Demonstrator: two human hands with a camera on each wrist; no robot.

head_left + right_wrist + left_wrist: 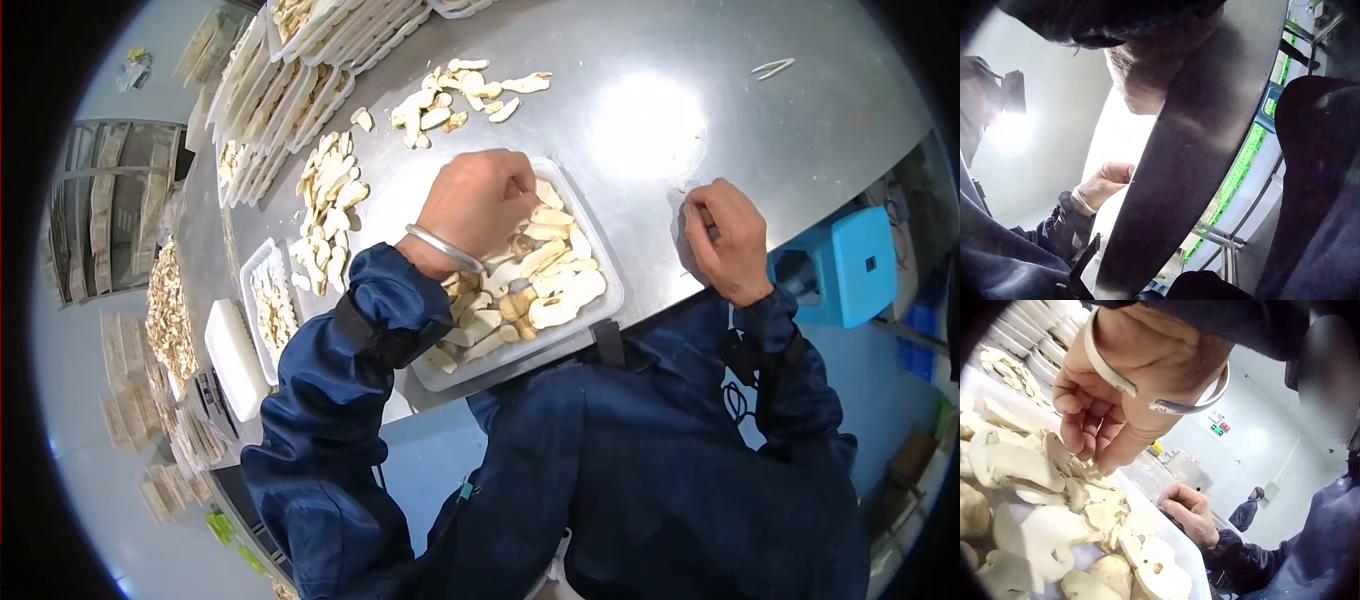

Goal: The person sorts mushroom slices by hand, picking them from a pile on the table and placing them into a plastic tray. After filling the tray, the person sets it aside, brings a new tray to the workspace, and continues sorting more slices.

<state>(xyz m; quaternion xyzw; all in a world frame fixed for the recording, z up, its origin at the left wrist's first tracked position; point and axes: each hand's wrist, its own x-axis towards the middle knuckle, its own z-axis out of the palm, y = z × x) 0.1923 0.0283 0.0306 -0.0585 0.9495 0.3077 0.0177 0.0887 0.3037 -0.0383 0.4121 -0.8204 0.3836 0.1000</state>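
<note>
A white plastic tray (618, 290) full of pale mushroom slices (545, 262) sits at the near edge of the metal table. My left hand (475, 205), with a silver bangle at its wrist, reaches down over the tray. In the left wrist view, the thumb and bent fingers of that left hand (1116, 403) pinch at a slice (1100, 478) on top of the pile. To the tray's right, my right hand (728, 240) rests at the table edge, fingers loosely curled with nothing showing in them. The right wrist view shows this right hand (1141, 78) only in part.
Loose slices lie in two heaps, one left (330, 205) and one behind (450, 100) the tray. Stacked filled trays (280, 110) rise at the back left. A smaller tray (270, 300) and a white lid-like piece (232, 360) stand left. A blue stool (862, 265) is beyond the right edge.
</note>
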